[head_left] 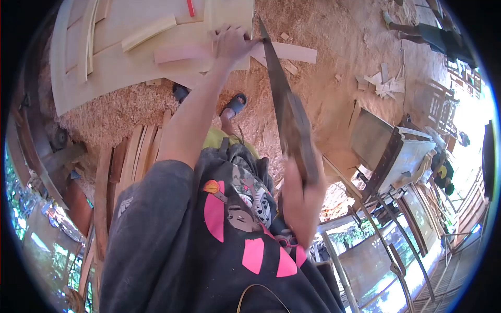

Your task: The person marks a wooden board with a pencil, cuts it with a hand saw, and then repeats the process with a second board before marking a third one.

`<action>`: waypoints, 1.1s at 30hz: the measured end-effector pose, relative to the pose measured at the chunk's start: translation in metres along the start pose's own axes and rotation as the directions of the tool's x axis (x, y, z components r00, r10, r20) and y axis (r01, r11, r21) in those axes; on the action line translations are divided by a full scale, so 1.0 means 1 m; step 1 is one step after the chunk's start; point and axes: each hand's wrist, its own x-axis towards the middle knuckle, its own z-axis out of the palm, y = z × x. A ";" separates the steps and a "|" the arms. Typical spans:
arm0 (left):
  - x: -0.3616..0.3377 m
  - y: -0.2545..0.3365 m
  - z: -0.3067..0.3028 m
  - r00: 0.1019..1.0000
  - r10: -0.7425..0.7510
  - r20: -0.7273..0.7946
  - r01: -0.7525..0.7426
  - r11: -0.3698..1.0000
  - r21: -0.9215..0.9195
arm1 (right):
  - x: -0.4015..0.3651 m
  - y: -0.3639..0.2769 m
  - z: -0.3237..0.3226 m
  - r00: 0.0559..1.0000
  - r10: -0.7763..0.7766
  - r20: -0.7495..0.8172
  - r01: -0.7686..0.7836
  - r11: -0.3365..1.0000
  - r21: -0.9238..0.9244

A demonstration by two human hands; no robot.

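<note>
My right hand (300,206), slightly blurred, is closed round the wooden handle of a handsaw (277,78). The long dark blade points away from me, and its far part crosses a pale wooden strip (295,52) just right of my left hand. My left hand (232,44) presses down on that strip with its fingers curled over it. The strip lies on a large pale wooden panel (120,73) and sticks out past the panel's right edge.
Loose wood strips (148,34) and a red object (190,7) lie on the panel. Planks (133,156) stand at lower left. Offcuts (386,85) litter the sawdust-covered ground (323,31). A wooden cabinet-like piece (389,156) stands right; another person (443,39) is at upper right.
</note>
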 end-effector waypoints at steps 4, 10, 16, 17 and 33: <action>0.000 0.000 0.011 0.998 0.040 -0.042 -0.038 0.997 0.062 | 0.014 0.000 0.008 0.998 -0.069 -0.012 0.070 0.995 0.071; 0.001 0.009 -0.006 0.999 0.037 -0.019 -0.035 0.998 0.058 | 0.168 0.009 0.073 0.986 -0.165 -0.019 0.164 0.984 -0.065; -0.003 0.001 0.009 0.998 0.030 -0.062 -0.025 0.998 0.065 | 0.013 -0.013 0.003 1.000 -0.009 0.008 0.010 1.000 -0.006; 0.001 0.006 0.002 0.998 0.034 -0.049 -0.031 0.997 0.071 | 0.006 -0.011 0.001 1.000 -0.019 0.005 0.019 1.000 -0.008; -0.006 0.010 -0.012 0.977 0.192 0.094 -0.195 0.980 0.025 | 0.128 0.033 0.066 0.986 -0.128 -0.106 0.130 0.991 0.015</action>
